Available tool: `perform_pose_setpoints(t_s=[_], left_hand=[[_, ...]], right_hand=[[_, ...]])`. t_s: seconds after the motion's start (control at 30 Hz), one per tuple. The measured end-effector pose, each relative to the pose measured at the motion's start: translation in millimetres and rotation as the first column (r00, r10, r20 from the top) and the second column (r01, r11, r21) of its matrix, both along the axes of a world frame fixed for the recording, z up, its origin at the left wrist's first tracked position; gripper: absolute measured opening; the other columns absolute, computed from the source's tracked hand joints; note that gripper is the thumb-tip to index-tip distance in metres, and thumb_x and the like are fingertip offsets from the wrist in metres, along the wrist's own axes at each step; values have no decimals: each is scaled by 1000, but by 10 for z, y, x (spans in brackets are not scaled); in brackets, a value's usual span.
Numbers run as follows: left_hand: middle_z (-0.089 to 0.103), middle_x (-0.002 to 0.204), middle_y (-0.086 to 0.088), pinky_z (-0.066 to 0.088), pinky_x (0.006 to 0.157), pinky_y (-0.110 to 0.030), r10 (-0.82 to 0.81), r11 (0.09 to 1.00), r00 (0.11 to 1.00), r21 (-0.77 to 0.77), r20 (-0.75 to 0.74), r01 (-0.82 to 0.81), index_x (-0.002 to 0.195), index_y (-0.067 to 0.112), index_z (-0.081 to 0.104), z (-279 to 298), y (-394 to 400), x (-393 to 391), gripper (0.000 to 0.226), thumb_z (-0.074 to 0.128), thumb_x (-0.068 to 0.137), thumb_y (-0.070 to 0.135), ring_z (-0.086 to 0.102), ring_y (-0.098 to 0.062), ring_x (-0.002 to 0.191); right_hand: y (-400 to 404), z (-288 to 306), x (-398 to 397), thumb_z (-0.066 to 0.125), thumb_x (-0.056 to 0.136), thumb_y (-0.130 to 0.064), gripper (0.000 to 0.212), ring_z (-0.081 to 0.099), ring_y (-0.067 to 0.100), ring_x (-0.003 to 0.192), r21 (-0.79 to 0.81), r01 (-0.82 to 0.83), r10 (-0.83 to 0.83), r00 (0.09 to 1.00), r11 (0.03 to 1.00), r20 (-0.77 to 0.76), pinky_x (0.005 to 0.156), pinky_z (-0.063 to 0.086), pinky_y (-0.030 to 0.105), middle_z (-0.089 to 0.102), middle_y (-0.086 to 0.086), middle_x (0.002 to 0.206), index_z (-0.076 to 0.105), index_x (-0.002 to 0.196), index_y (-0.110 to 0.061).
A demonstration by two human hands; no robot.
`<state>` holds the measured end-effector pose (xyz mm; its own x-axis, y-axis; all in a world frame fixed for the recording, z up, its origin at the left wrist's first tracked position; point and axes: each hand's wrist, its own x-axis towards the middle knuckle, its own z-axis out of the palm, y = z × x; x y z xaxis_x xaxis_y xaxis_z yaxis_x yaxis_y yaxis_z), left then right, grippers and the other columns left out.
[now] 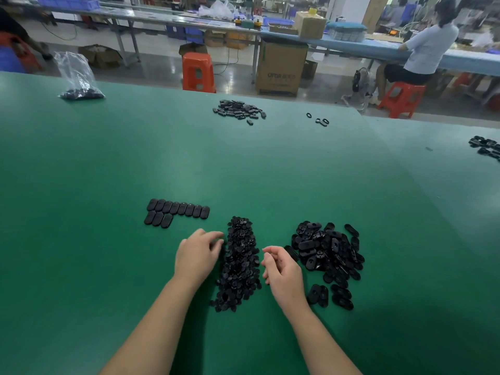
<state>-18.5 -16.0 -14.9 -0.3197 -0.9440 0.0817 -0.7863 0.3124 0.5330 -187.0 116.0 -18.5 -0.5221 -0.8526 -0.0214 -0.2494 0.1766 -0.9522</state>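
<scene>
Pile of small black pieces (239,262) runs lengthwise away from me between my left hand (198,254), the nearer one, relaxed fingers touching its left edge, and my right hand (281,269) just beside it, fingers loosely curled, holding what I cannot tell.

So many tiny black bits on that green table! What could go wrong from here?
1. The left hand touches the edge of the small-parts pile; a careless sweep could scatter pieces.
2. The right hand sits between that pile and the oval shells pile, so the two might get mixed.
3. The neat rows lie near the left hand and could be nudged.
</scene>
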Motion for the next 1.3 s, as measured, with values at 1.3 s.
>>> perform_pose_setpoints(t_s=[1.3], left_hand=[[54,86,20,34,83,-27,19,998,989,-59,-146,-28,101,35,76,-218,43,-29,13,66,94,36,42,4,75]], right_hand=[[440,350,-661,61,101,-27,42,60,15,95,661,-33,495,691,749,-526,92,51,33,42,-2,131,52,140,-13]])
